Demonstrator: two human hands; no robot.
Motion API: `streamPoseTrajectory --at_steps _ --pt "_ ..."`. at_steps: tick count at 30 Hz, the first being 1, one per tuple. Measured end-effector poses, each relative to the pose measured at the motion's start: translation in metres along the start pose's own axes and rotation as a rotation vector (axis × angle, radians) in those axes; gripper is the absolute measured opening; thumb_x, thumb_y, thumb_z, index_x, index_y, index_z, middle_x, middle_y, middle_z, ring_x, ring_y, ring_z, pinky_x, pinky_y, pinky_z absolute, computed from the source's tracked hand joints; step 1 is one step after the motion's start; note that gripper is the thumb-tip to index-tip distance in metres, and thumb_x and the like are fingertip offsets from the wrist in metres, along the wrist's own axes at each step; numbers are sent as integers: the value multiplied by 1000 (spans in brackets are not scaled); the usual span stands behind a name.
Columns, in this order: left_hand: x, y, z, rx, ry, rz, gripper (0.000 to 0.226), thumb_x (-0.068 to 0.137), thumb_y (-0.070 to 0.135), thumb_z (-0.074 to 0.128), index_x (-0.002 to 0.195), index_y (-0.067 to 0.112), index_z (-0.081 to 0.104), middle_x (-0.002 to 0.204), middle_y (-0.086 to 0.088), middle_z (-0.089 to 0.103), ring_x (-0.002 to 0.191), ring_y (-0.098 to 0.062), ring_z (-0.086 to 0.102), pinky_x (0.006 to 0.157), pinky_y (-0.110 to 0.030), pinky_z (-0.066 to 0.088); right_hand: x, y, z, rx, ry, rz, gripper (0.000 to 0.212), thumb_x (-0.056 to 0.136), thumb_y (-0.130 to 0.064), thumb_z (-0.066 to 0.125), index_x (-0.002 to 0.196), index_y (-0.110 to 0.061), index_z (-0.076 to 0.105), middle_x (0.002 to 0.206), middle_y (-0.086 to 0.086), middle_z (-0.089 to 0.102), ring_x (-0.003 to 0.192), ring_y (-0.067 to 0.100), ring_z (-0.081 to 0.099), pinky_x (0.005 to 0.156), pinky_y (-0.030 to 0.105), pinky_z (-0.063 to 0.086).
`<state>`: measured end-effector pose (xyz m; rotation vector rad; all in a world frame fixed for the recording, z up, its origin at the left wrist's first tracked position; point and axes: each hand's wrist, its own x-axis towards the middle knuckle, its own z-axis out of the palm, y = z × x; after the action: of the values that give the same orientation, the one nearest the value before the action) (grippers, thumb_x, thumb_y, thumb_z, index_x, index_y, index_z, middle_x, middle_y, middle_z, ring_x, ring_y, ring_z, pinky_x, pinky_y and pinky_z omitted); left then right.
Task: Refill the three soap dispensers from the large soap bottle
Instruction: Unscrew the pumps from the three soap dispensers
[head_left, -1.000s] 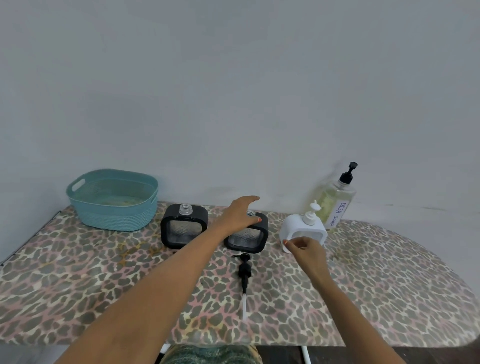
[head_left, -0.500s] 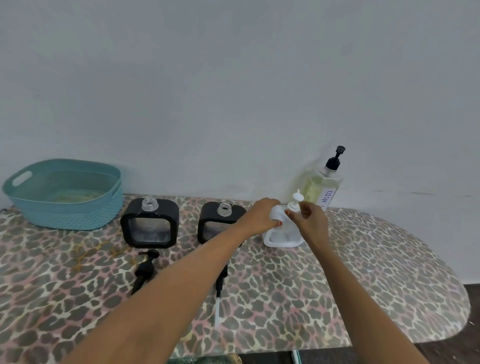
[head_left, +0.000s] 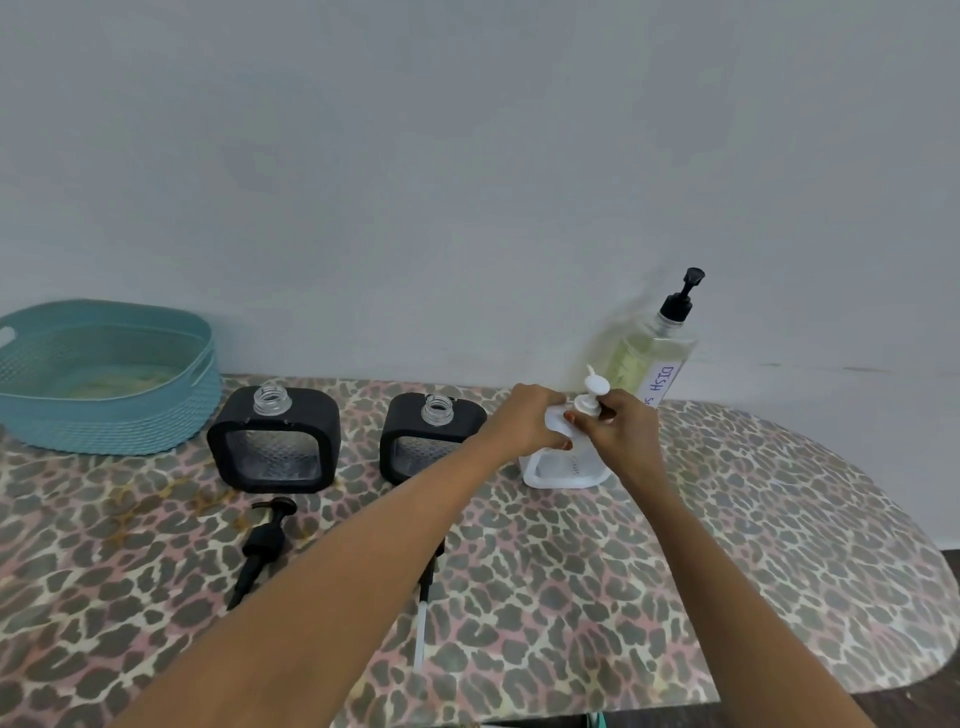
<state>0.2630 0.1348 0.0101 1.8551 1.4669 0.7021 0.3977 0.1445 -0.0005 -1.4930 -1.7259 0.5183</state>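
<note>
Nearest, pump A (head_left: 262, 545) and pump B (head_left: 422, 618) lie on the table (head_left: 753, 545); at their 12 o'clock stand uncapped black dispenser A (head_left: 274, 447) and black dispenser B (head_left: 431, 441); left hand (head_left: 530, 418) grips the white dispenser (head_left: 563, 470), right hand (head_left: 621, 431) its white pump (head_left: 592, 387); bottle (head_left: 652, 358) at 1 o'clock; basket (head_left: 104, 379) at 10 o'clock.

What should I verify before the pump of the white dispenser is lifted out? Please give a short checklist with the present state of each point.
1. The left hand holds the white dispenser steady: ok.
2. The right hand grips the white pump at its collar: ok.
3. The white dispenser stands on the table: ok.
4. The white pump is unscrewed enough to lift: cannot tell.
5. The black dispenser near the basket and the middle black dispenser have bare open necks: ok.
6. The large soap bottle is opened for pouring: not ok, its black pump is on.
</note>
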Motion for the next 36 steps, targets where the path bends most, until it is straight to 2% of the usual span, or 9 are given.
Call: streamPoseTrajectory --at_steps 3,6,11,15,17,20,23,28,36 --pt "0 -1 -1 0 9 4 42 74 8 71 113 -1 60 109 -21 65 88 -19 56 81 -34 47 5 4 -9 9 -127 44 27 82 -8 64 109 -5 65 97 11 68 83 18 56 63 7 38" --pt "-1 0 1 -16 16 -4 46 74 9 72 118 2 59 114 -19 64 101 -27 61 85 -34 46 6 5 -10 81 -205 93 34 83 -10 63 116 -11 61 106 6 66 96 18 59 73 16 43" --pt "-1 -2 1 -34 22 -2 60 72 10 75 128 6 51 126 -14 59 116 -24 55 92 -28 42 2 -2 3 44 30 47 34 72 -17 77 96 -4 56 89 5 55 77 15 50 56 6 37" --pt "-2 -4 0 -46 32 0 60 71 9 75 126 6 53 125 -14 60 116 -25 55 95 -31 43 -2 -3 3 107 59 91 36 74 -10 73 105 -2 57 90 0 57 80 13 52 59 -2 36" --pt "-2 -5 0 -47 32 0 60 71 10 76 126 6 53 125 -14 59 116 -25 55 94 -31 42 -4 -2 0 186 18 95 39 76 -6 68 113 -7 55 98 -2 59 89 12 55 67 3 40" --pt "-1 -5 1 -47 27 -3 59 70 11 76 125 6 54 123 -14 61 113 -25 56 93 -31 44 -6 -1 -1 239 -43 105 44 79 -5 62 120 -16 50 108 -4 58 102 15 55 82 24 42" --pt "0 -5 2 -53 24 -13 61 71 10 76 127 5 52 126 -13 59 116 -24 55 93 -28 41 -6 0 5 203 6 103 50 75 -11 71 120 -12 49 109 -3 50 99 14 49 80 25 38" --pt "0 -5 2 -38 40 -2 60 70 10 76 126 6 53 126 -13 59 116 -23 55 94 -29 42 -5 -1 8 191 120 130 44 73 -14 75 109 -6 51 96 1 54 84 14 51 64 12 37" --pt "0 -6 1 -63 39 -1 60 69 10 77 125 6 54 123 -11 61 112 -23 58 91 -27 43 -10 3 10 410 55 243 55 78 -10 66 125 -20 39 115 -5 53 108 14 51 95 39 43"
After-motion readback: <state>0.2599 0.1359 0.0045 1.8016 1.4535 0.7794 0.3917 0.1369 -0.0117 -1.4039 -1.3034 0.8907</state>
